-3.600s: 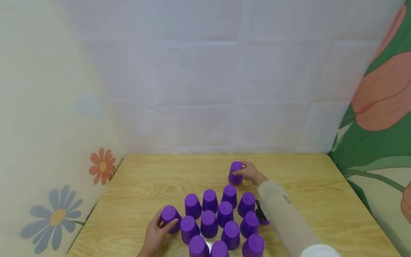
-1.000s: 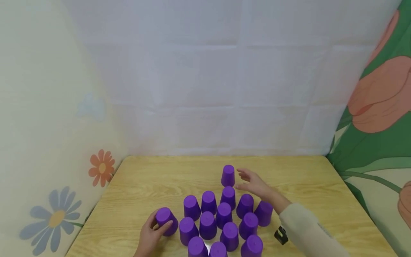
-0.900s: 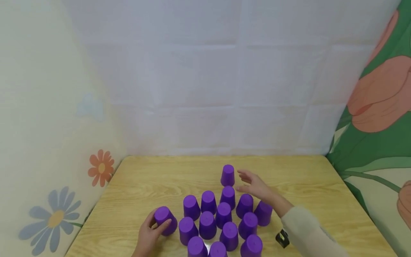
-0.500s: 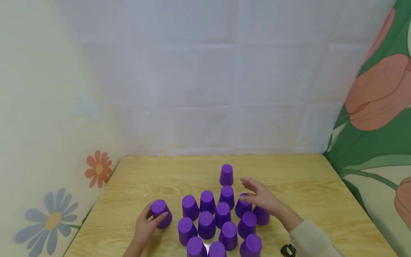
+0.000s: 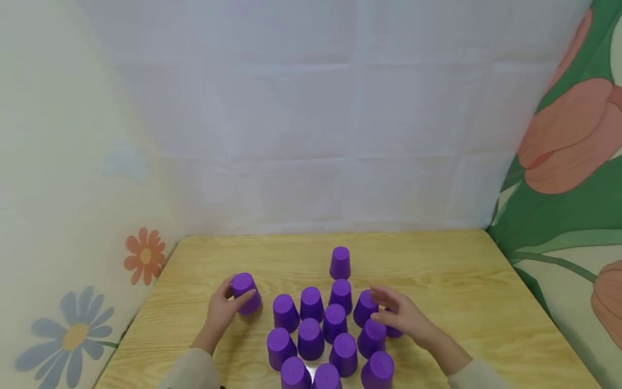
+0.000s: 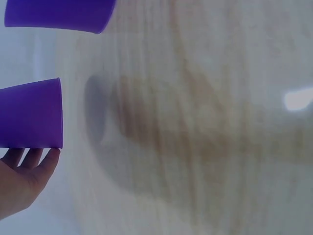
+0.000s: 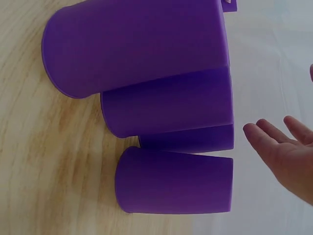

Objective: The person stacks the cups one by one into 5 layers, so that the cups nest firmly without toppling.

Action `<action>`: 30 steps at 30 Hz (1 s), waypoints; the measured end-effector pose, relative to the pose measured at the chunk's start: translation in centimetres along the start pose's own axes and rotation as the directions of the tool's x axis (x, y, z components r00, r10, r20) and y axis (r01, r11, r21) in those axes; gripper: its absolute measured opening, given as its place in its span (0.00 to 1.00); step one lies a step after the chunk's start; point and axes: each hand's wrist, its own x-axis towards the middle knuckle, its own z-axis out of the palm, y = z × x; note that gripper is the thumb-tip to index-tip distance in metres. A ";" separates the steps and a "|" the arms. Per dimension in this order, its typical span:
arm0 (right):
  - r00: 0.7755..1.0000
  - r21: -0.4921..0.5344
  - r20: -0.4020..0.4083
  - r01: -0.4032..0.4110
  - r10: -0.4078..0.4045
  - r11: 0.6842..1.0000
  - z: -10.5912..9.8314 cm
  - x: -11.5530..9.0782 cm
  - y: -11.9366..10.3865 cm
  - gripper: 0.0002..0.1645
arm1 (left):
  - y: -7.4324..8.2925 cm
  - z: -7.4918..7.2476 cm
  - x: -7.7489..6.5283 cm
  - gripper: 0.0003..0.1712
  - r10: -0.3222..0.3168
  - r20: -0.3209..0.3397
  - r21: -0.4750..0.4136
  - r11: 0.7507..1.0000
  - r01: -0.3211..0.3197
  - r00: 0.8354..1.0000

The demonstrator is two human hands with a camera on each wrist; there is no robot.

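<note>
My left hand (image 5: 224, 310) grips an upside-down purple cup (image 5: 247, 294) to the left of the group, thumb on the near side. In the left wrist view this cup (image 6: 30, 115) hangs a little above the table, its shadow apart from the rim. My right hand (image 5: 408, 320) holds nothing and hovers with relaxed fingers over the right side of the group. It partly hides a cup (image 5: 394, 327) there. More upside-down purple cups (image 5: 311, 339) stand close together in the middle, and one cup (image 5: 340, 263) stands farthest back.
The wooden table (image 5: 452, 270) runs back to a white cloth backdrop (image 5: 291, 108). Flower-printed panels stand at the left (image 5: 73, 216) and right (image 5: 549, 237). Several cups stand near the bottom edge of the head view, partly cut off.
The left hand has carried its cup away from the group, to the left and farther back. The right hand let go of the rear cup and drew back toward the near right.
</note>
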 end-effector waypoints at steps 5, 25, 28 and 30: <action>1.000 0.028 -0.012 0.007 -0.007 1.000 -0.1 -0.7 0.4 0.35 | 1.0 0.1 1.5 0.39 -0.039 0.017 -0.044 0.998 0.040 0.999; 0.998 0.175 -0.016 0.057 -0.055 0.983 0.9 -3.7 1.2 0.29 | 2.8 3.4 4.9 0.37 -0.019 0.028 -0.135 0.991 0.022 0.999; 0.992 0.192 0.023 0.119 -0.125 0.974 1.2 -4.1 1.4 0.27 | 3.2 4.0 5.4 0.37 -0.009 0.033 -0.140 0.990 0.013 0.999; 0.986 0.205 0.050 0.146 -0.159 0.968 1.4 -4.4 1.4 0.26 | 3.4 4.5 5.7 0.36 0.000 0.035 -0.144 0.990 0.005 0.999</action>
